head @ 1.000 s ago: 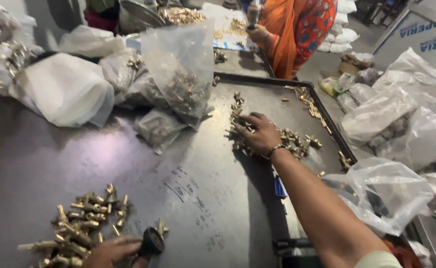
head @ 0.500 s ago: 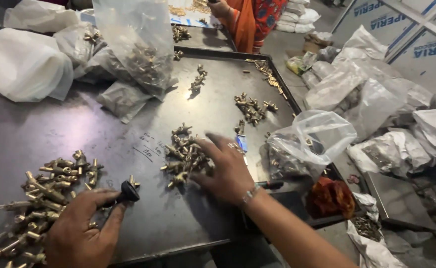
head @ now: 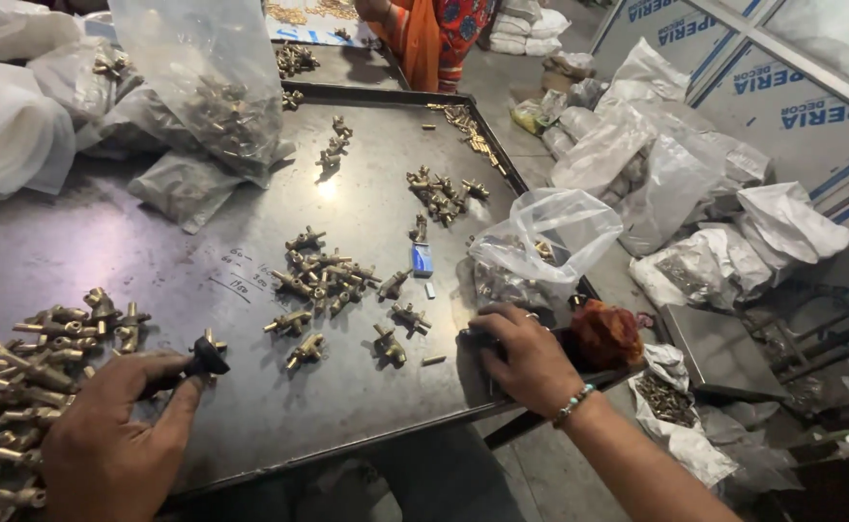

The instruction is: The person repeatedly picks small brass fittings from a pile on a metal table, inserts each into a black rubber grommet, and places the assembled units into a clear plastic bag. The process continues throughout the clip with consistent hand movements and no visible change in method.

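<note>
Black-tipped fitting (head: 207, 356) pinched in left hand (head: 115, 435); right hand (head: 526, 358) laid flat at tray edge (head: 366, 440), nothing clamped. Firm grip advised, brass pile (head: 323, 280) kept within reach.

Dark metal tray-table (head: 366, 193) with a raised rim, glare from overhead light near its far middle; grey concrete floor (head: 541, 87) off the right edge, heaped with plastic bags (head: 637, 155) against white-and-blue panels (head: 811, 106).

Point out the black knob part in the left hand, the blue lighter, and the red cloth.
black knob part (head: 208, 360), head view, its dark body
blue lighter (head: 423, 259), head view, its middle
red cloth (head: 605, 333), head view, its top
</note>
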